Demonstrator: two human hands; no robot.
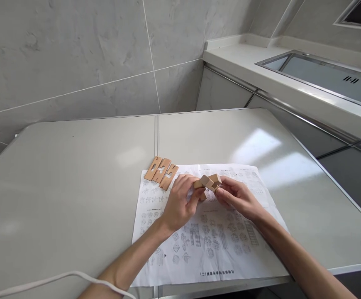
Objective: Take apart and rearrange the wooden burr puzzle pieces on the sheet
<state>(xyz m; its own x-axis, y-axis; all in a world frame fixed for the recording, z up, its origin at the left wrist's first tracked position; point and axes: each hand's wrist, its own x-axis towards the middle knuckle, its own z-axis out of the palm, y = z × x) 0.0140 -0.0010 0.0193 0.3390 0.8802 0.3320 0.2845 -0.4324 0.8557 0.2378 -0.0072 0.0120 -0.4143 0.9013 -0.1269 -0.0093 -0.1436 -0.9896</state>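
Observation:
My left hand (177, 205) pinches one side of a small cluster of pale wooden burr puzzle pieces (206, 181), held just above a printed sheet. From the other side, the thumb and fingers of my right hand (238, 198) are closed on the same pieces, which cross one another at an angle. Another bit of wood (203, 197) shows below the cluster, near my left fingertips. Beyond my left hand, three flat notched wooden pieces (161, 171) with dark markings lie side by side, partly over the sheet's corner. My fingers hide how the held pieces join.
The creased sheet (224, 257) of printed diagrams lies under my hands on a pale folding table (74, 187) with a centre seam. A white cable (71, 273) crosses the lower left. A counter (230, 56) with a sink (323, 74) stands right, behind the table a grey tiled wall (90, 50).

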